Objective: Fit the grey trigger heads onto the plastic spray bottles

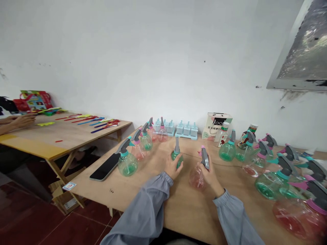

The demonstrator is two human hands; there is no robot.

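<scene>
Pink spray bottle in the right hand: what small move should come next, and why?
Probably settle the pink spray bottle squarely on its base before loosening the right hand. That hand holds it up by the trigger head, bare table lies around it, and the left hand is busy around the green spray bottle. Whether the pink base already touches down, I can't tell.

So the left hand (pixel 174 165) has its grip around a green spray bottle (pixel 178 158) and the right hand (pixel 209 173) is on a pink one (pixel 197 177), both over the wooden tabletop (pixel 163 190). Phone (pixel 105 167) lies off left, more spray bottles (pixel 270 183) crowd the right side.
</scene>
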